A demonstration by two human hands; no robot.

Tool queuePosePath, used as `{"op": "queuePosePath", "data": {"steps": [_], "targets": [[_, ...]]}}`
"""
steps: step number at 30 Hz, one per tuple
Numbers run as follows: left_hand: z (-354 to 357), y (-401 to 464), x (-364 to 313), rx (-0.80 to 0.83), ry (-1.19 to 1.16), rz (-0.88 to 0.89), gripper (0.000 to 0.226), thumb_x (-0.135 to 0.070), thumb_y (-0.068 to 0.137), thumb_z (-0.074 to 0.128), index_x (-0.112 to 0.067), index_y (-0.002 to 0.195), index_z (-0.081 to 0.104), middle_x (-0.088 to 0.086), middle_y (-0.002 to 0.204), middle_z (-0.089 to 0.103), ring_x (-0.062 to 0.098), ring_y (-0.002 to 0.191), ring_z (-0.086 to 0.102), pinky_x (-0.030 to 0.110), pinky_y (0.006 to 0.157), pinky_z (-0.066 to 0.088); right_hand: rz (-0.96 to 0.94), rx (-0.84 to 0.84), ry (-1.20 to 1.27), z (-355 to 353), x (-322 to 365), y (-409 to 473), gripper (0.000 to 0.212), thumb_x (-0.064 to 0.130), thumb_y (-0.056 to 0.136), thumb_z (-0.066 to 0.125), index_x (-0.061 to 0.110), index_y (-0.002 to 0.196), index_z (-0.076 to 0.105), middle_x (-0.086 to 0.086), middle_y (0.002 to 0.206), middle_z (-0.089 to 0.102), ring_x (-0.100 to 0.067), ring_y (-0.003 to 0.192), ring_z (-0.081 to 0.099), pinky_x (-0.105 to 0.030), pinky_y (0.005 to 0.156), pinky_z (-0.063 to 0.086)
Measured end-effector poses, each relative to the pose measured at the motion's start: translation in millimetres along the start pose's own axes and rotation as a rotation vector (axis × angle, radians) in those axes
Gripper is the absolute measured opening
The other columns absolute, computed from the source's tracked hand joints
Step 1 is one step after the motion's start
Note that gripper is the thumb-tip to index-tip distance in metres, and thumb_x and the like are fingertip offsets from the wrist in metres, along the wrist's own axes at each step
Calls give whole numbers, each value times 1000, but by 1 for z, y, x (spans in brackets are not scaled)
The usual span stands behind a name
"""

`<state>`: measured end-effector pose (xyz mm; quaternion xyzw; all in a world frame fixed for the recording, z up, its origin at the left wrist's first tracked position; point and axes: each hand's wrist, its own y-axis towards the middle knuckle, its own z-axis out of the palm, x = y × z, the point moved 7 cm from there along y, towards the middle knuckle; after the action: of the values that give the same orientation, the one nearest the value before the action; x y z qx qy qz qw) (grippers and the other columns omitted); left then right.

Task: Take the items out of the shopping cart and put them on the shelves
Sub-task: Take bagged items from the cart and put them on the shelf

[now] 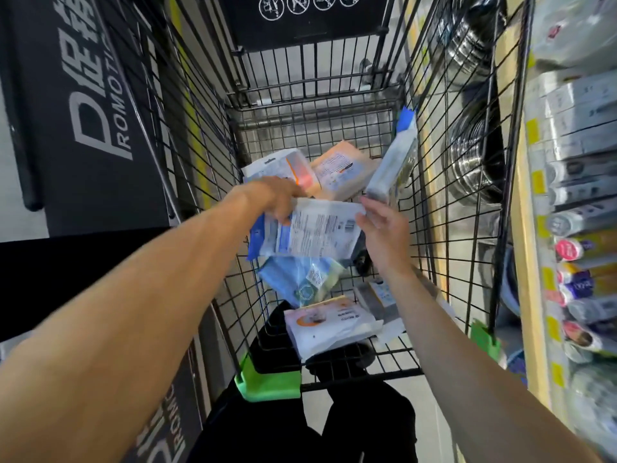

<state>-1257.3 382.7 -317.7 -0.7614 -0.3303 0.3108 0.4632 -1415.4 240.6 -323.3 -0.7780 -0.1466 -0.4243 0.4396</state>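
Observation:
Both my arms reach into a black wire shopping cart (444, 182). My left hand (277, 198) grips the left upper edge of a white and blue flat packet (317, 232) held above the cart's floor. My right hand (380, 228) pinches the same packet at its right edge. Below it lie a blue bag (300, 282) and a white pack with an orange mark (330, 325). Farther in sit a white box with an orange window (283, 168), a peach pack (344, 172) and a tall white and blue pack (397, 162) leaning on the right wall.
Shelves (531, 262) with boxes, tubes and yellow price tags run along the right. Steel pots (474, 155) show through the cart's right wall. A black promotion stand (93, 121) stands on the left. Green corner guards (267, 382) mark the cart's near rim.

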Motion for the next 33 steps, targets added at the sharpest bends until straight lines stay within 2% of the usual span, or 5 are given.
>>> {"op": "queuePosePath", "data": {"steps": [7, 11, 16, 21, 33], "targets": [[-66, 12, 21, -235, 44, -56, 64, -38, 83, 75, -30, 140, 48, -1, 138, 54, 27, 124, 53, 42, 101, 45, -154, -268, -251, -21, -7, -18, 13, 1, 86, 68, 10, 90, 77, -3, 90, 76, -12, 81, 71, -15, 74, 55], [-91, 2, 26, -672, 6, -111, 25, -27, 84, 70, -29, 109, 65, 3, 112, 69, 30, 106, 64, 41, 90, 49, 424, 52, -463, 5, -91, -4, 17, 10, 80, 67, 8, 96, 73, -8, 90, 70, -25, 81, 64, -26, 63, 45], [-61, -21, 13, -1006, -228, -10, 18, -22, 80, 72, -24, 96, 62, -1, 96, 66, 23, 91, 61, 39, 79, 52, 852, 101, 103, 52, -144, -17, 53, 17, 83, 71, 9, 131, 50, -10, 128, 60, -30, 116, 58, -39, 95, 46], [19, -20, 9, -874, -759, -129, 8, -29, 88, 64, -22, 86, 63, -8, 71, 61, 20, 73, 63, 31, 62, 47, 924, -80, 382, 65, -162, -26, 80, 25, 59, 82, 17, 133, 51, -8, 125, 63, -28, 113, 59, -32, 71, 46], [99, -11, -17, -176, -1456, -168, 54, -45, 107, 24, -12, 137, 54, -1, 126, 58, 9, 106, 50, 30, 92, 28, 826, -198, 376, 64, -141, -42, 51, 16, 77, 80, 7, 123, 59, -10, 115, 67, -27, 108, 62, -34, 83, 47]]}}
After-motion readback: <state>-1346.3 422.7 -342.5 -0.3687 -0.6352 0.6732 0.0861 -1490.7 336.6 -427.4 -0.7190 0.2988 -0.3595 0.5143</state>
